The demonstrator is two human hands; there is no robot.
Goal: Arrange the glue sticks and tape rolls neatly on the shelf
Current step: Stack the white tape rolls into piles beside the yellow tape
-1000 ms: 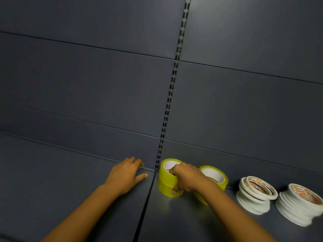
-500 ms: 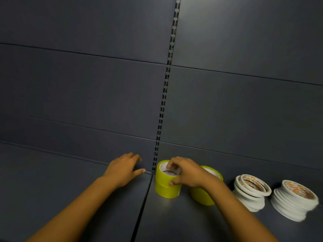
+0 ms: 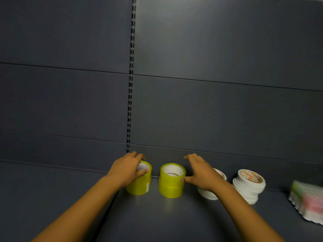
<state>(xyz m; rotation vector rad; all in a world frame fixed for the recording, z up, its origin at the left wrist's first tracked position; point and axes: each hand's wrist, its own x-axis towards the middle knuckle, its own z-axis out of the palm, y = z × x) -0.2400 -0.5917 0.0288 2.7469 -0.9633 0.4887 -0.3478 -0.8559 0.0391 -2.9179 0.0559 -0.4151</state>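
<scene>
Matte shelf (image 3: 174, 220), cylindrical yellow tape stacks (image 3: 172, 180).

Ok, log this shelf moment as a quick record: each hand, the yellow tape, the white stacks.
left hand: grips left yellow tape stack, fingers over its top
right hand: open, thumb touching right yellow tape stack
yellow stacks: upright, apart
white tape stacks: two, leaning, right of the yellow
shelf: dark grey
</scene>
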